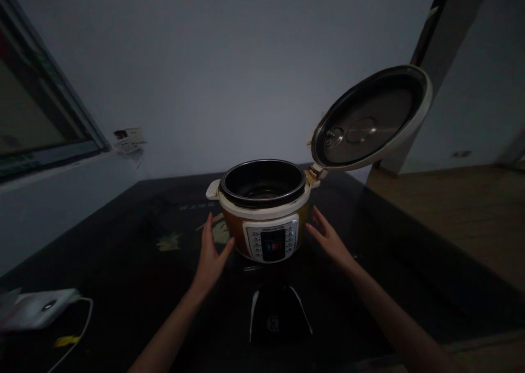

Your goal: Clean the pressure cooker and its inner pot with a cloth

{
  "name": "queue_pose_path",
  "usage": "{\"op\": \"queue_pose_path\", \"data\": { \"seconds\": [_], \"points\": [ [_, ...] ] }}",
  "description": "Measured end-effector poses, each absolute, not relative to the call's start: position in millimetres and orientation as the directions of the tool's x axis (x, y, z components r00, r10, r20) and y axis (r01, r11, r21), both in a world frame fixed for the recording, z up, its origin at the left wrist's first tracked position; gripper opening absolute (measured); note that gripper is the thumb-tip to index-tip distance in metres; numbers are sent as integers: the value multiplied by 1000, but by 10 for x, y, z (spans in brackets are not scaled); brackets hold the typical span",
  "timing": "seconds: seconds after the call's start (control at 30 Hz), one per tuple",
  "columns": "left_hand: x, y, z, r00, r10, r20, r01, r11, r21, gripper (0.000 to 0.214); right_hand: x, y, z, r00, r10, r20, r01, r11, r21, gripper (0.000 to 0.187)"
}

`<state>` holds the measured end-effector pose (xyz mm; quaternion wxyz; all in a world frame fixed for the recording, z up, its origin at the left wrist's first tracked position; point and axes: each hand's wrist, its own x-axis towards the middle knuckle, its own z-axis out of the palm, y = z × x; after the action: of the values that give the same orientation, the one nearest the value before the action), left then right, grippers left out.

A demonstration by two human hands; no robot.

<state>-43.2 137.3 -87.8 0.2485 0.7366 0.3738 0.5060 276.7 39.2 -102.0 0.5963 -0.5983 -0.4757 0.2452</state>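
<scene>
An electric pressure cooker with a gold-brown body and white rim stands on the dark table. Its lid is hinged up and tilts out to the right. Inside sits a dark inner pot, and the front carries a control panel with a small display. My left hand is beside the cooker's left side, thumb and fingers spread. On the other side, my right hand has its fingers apart close to the body. Whether either hand touches the cooker is hard to tell.
A glossy dark table meets the wall behind. At the left edge lies a white device with a cable and a yellow piece near it. Wall sockets are at the back left. The raised lid juts out on the right.
</scene>
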Motion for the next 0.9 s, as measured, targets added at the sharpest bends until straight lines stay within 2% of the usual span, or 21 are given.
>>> {"op": "queue_pose_path", "data": {
  "seconds": [0.17,0.27,0.33,0.4,0.43,0.47,0.57,0.67,0.9],
  "points": [
    [-702,1197,-179,126,631,766,431,-730,531,49,2964,22,-489,386,875,294,410,122,-904,44],
    [-644,1286,383,131,515,847,485,-779,398,26,2951,-38,69,332,832,443,580,190,-792,36],
    [-504,1481,697,192,513,836,518,-777,358,24,2896,65,469,245,809,534,712,225,-666,35],
    [-327,1748,924,304,602,738,653,-696,299,29,2832,263,818,176,847,502,885,88,-458,33],
    [-241,1890,1005,360,682,637,756,-614,229,32,2805,382,956,179,878,443,951,-40,-306,32],
    [-166,2025,1065,398,773,493,843,-520,135,35,2783,504,1064,184,893,410,966,-86,-245,29],
    [-24,2344,1156,406,857,317,892,-447,67,34,2752,827,1217,235,906,353,970,-196,-145,27],
    [14,2513,1167,431,879,206,896,-444,20,36,2752,1024,1209,286,911,296,958,-276,-77,28],
    [71,2622,1138,467,883,55,884,-465,-48,46,2753,1192,1177,357,915,188,930,-367,21,38]
  ]
}}
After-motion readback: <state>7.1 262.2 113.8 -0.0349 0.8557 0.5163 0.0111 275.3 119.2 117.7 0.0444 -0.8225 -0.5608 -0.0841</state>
